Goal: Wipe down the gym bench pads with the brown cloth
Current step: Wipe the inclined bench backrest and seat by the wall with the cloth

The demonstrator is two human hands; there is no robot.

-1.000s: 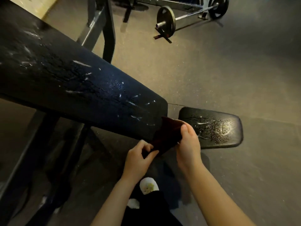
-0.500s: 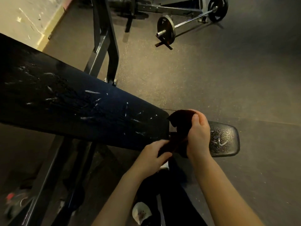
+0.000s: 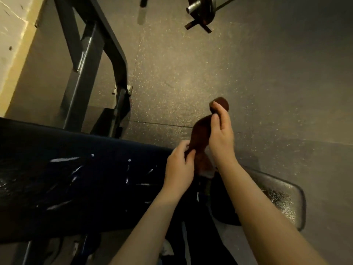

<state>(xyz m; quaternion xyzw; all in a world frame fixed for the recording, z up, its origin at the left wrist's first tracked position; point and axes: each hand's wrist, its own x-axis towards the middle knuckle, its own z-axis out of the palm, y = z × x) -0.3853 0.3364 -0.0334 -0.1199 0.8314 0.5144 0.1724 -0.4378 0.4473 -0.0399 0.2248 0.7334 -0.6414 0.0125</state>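
The brown cloth [image 3: 200, 131] hangs stretched between my two hands, above the gap between the pads. My right hand [image 3: 221, 134] pinches its upper end with thumb and fingers. My left hand [image 3: 180, 169] pinches its lower end. The long black back pad [image 3: 76, 180], scuffed with white marks, fills the left side. The smaller seat pad [image 3: 282, 197], worn and shiny, lies at the lower right, partly behind my right forearm.
The bench's dark metal frame [image 3: 86, 60] rises at the upper left beside a pale wall [image 3: 13, 35]. A barbell with a weight plate [image 3: 202, 8] lies on the speckled rubber floor [image 3: 248, 73] at the top. My legs show below the bench.
Both hands have risen and moved away from me with the cloth, and the right hand has pulled its end higher. The view has tilted further down.
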